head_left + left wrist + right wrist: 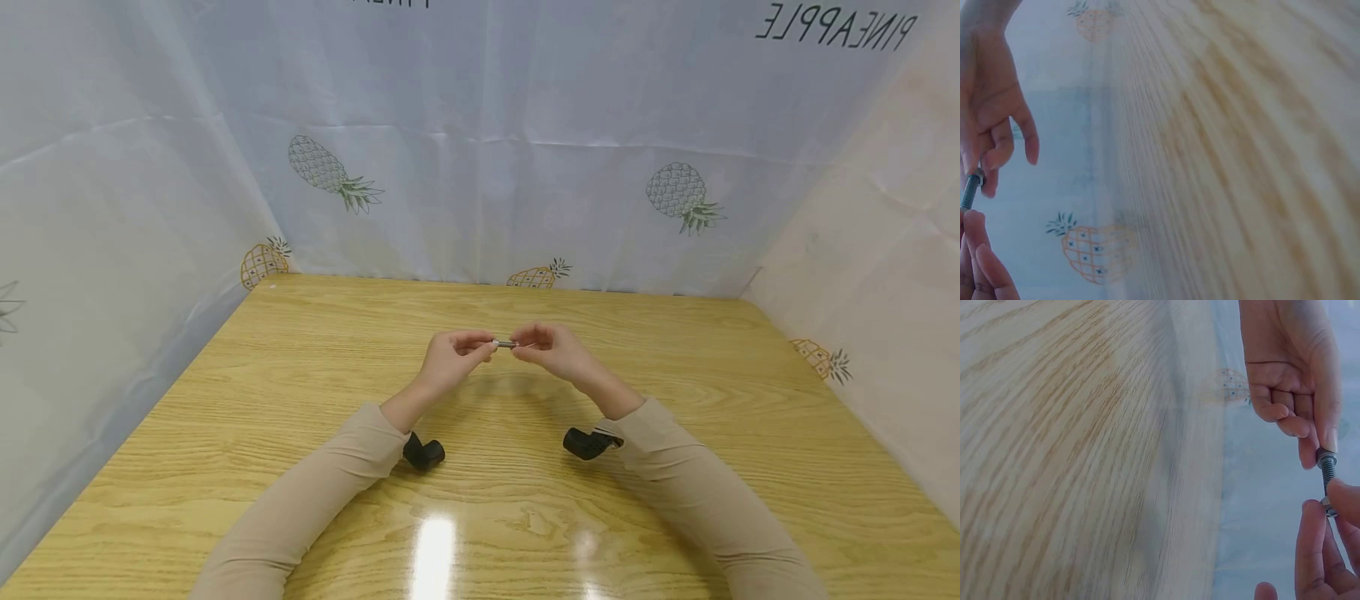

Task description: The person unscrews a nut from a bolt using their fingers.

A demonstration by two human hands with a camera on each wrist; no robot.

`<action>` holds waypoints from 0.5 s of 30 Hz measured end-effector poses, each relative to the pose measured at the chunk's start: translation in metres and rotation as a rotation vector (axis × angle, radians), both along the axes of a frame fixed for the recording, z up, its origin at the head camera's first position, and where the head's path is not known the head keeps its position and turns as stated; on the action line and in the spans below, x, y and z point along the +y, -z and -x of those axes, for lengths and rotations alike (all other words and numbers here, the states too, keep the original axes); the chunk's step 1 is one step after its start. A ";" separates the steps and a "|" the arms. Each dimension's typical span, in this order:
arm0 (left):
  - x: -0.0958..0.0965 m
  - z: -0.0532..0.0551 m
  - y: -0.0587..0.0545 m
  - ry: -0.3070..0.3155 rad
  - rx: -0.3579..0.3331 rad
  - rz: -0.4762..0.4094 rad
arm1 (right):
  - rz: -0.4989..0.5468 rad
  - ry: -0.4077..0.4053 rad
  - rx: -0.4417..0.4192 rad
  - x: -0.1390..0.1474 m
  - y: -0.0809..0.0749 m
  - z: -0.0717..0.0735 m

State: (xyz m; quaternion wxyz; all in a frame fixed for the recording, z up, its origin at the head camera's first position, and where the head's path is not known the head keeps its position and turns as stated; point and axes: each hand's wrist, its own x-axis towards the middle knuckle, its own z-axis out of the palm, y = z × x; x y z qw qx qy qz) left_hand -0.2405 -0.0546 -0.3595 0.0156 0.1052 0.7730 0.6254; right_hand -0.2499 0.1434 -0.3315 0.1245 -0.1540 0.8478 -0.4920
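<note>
A small metal bolt (pixel 506 343) is held level above the wooden table, between both hands. My left hand (pixel 448 360) pinches its head end between thumb and fingers; the head (pixel 1326 455) shows at the left fingertips in the right wrist view. At the opposite end, my right hand (pixel 553 353) pinches a hex nut (pixel 1329 505) that sits around the shank. Bare thread (pixel 969 191) is visible between the two sets of fingertips in the left wrist view. Fingers partly hide both the bolt's head and the nut.
The wood-grain table (pixel 315 433) extends below both arms. A white curtain (pixel 480 192) printed with pineapples hangs behind it and along both sides. Black wrist-worn devices (pixel 425 453) stick out below the beige sleeves (pixel 337 467).
</note>
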 end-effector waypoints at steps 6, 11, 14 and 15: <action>0.000 0.000 0.001 0.000 -0.001 0.003 | -0.012 -0.011 -0.026 0.000 0.000 0.000; -0.001 0.000 0.000 0.004 -0.004 0.001 | -0.035 -0.019 -0.040 -0.001 -0.001 -0.001; -0.001 0.000 0.000 0.008 -0.013 -0.006 | -0.030 -0.002 -0.009 -0.002 -0.001 -0.001; -0.001 0.000 0.000 0.010 -0.015 -0.007 | -0.025 0.005 -0.001 -0.002 -0.001 -0.001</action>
